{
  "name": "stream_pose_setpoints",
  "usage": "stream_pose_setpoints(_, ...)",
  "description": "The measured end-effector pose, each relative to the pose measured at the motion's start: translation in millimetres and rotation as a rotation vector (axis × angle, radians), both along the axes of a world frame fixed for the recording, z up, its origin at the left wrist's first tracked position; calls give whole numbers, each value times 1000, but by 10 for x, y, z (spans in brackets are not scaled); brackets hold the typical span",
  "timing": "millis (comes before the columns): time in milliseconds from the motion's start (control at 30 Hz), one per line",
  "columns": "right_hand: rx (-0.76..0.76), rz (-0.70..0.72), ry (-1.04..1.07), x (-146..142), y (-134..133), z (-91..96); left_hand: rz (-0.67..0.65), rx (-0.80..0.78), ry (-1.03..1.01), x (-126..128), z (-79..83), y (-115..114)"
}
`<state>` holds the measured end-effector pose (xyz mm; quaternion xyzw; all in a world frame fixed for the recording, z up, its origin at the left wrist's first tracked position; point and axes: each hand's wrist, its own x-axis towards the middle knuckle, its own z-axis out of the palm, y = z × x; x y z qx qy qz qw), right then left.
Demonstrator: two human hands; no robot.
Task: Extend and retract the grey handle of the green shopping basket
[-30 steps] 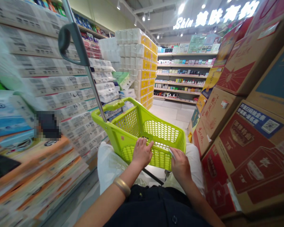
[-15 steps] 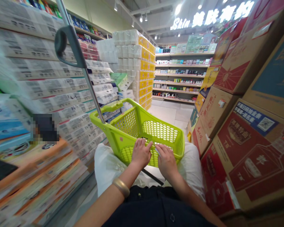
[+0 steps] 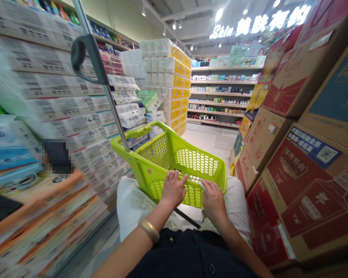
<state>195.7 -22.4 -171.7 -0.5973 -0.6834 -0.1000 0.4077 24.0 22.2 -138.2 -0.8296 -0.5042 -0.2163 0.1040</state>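
Note:
A lime-green shopping basket (image 3: pixel 201 157) with pierced walls stands tilted between my knees. My left hand (image 3: pixel 174 188) is closed over its near rim, with the index finger pointing right along it. Farther right on the same rim, my right hand (image 3: pixel 214 199) is closed around a thin white cloth (image 3: pixel 203 185). Only a small edge of the cloth shows between thumb and fingers; the rest is hidden by the hand. A long metal pull handle (image 3: pixel 115 110) with a grey grip (image 3: pixel 89 58) rises from the basket's left side.
Stacked tissue packs (image 3: pixel 66 102) line the left, with orange packs (image 3: pixel 55 208) lower down. Cardboard cartons (image 3: pixel 313 193) stand close on my right. A pile of yellow-and-white packs (image 3: pixel 168 83) and product shelves (image 3: pixel 220 92) are ahead. A blurred-out patch (image 3: pixel 57 157) covers something at left.
My right hand has slid to the right along the basket rim with the white cloth, widening the gap between my hands. My left hand stays on the rim.

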Motion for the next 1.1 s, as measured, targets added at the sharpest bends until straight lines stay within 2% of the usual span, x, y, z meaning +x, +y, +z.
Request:
stream_pose_setpoints(133, -16, 109, -49, -227, 63, 82, -7, 10, 5, -8, 11, 9)
stream_pose_setpoints(267, 21, 168, -36, -53, 3, 7, -12, 10, 12, -13, 14, 18)
stream_pose_setpoints(333, 47, 137, 8, 104, -49, -63, -11, 10, 12, -12, 9, 21)
stream_pose_setpoints(433, 67, 9, 87, 217, -84, -120, -7, 7, 11, -9, 2, 19)
stream_pose_setpoints(533, 38, -33, 86, 62, -34, -61, -2, 2, 14, -8, 10, 10)
stream_pose_setpoints(667, -18, 148, -20, -331, 96, 120, -1, 14, 27, -14, 33, -9)
stream_pose_setpoints(733, -31, 181, -25, -417, 134, 169, 1, 15, 27, -20, 36, -18)
stream_pose_setpoints(800, -49, 157, -25, -365, 130, 156, 4, 15, 23, -24, 31, -27)
stream_pose_setpoints(967, -32, -16, 0, 37, 9, -4, 13, 10, 28, -11, 3, -63)
stream_pose_setpoints(1033, -16, -47, 18, 76, -13, -23, 19, 18, 22, -3, -5, -78)
stream_pose_setpoints(1100, -21, -34, 22, -14, 0, 3, 23, 24, 11, 0, -12, -86)
